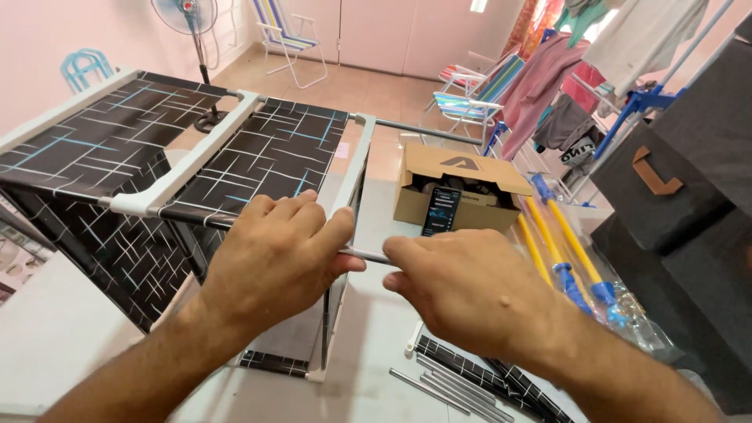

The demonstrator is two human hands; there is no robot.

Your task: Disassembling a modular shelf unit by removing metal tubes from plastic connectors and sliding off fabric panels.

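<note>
Left hand [274,254], right hand [470,286] knuckles-up, gripping thin metal rod [368,255] of rack [258,157].

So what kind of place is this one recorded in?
Most likely a room in a home, used for laundry and storage: clothes hang on a drying rack, folding chairs stand on the tiled floor, and a pedestal fan stands by the pink wall.

Pink walls [47,31], tiled floor [368,86], fan [186,14]

Bare table [376,368] open below the hands, cardboard box [462,188] ahead, loose rods [454,384] right, rack frame [157,180] left
</note>
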